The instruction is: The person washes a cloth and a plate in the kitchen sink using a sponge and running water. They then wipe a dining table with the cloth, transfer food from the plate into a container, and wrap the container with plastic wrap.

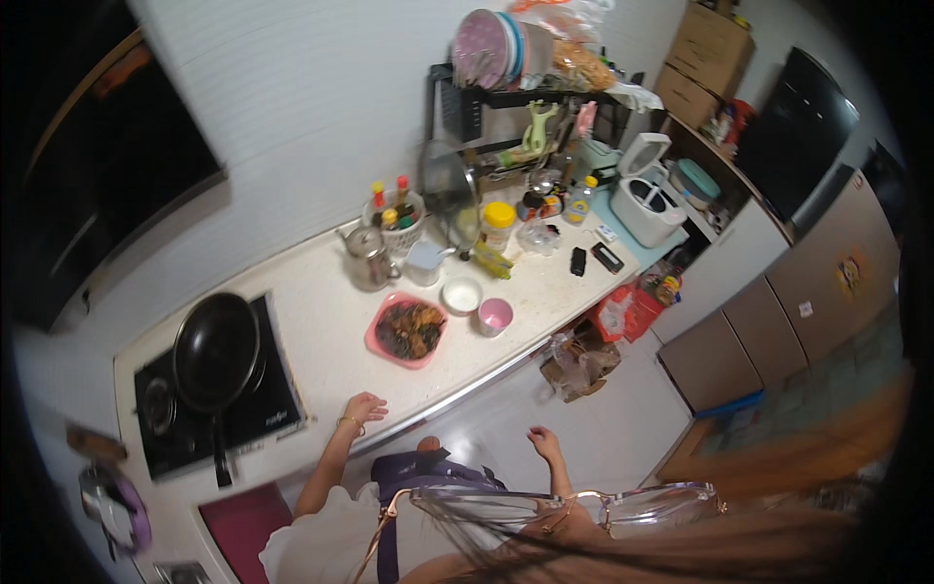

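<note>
My left hand (365, 409) hovers at the front edge of the white countertop (328, 350), with slightly spread fingers and nothing in them. A bracelet circles that wrist. Out over the floor, my right hand (541, 439) is loosely curled; I see no object in it, though its palm is hidden. Nearest to the left hand is a pink square dish (373, 337) of dark cooked food (410, 330). Beside it stand a white bowl (462, 295) and a pink cup (495, 317). A black frying pan (217, 350) rests on the cooktop (273, 398) at left.
Behind the dish are a metal kettle (368, 257), a white container (423, 264), a basket of bottles (401, 237) and a yellow-lidded jar (498, 223). A rice cooker (648, 204) stands lid up at right. A cardboard box with plastic bags (580, 365) sits on the floor by the counter.
</note>
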{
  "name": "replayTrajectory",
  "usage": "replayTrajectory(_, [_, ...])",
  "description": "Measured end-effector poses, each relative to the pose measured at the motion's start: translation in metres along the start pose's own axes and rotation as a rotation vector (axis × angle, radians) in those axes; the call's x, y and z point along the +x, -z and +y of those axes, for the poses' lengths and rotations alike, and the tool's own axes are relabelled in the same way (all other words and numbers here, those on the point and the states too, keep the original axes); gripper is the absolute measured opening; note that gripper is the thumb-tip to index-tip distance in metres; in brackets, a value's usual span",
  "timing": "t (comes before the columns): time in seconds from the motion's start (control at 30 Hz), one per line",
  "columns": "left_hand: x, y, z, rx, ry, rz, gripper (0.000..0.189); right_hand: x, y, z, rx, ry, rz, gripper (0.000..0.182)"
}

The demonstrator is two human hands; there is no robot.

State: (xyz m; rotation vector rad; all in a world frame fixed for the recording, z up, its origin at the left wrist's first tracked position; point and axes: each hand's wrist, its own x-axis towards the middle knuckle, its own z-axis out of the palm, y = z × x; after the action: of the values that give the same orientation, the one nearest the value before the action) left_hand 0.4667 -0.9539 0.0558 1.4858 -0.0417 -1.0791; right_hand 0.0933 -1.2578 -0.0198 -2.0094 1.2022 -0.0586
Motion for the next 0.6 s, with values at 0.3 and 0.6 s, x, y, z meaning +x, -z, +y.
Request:
replayTrajectory(0.3, [0.062, -0.013, 0.027, 0.184, 0.135, -0.195, 0.010, -0.080, -0.021, 0.151, 0.048, -0.482, 0.139, 0.029])
replayTrajectory(0.6, [0.068, -0.055, 0.011, 0.134, 0.146, -0.059, 0.015, 0.171, 0.104, -0.078, 0.316, 0.287, 0.580, 0.021])
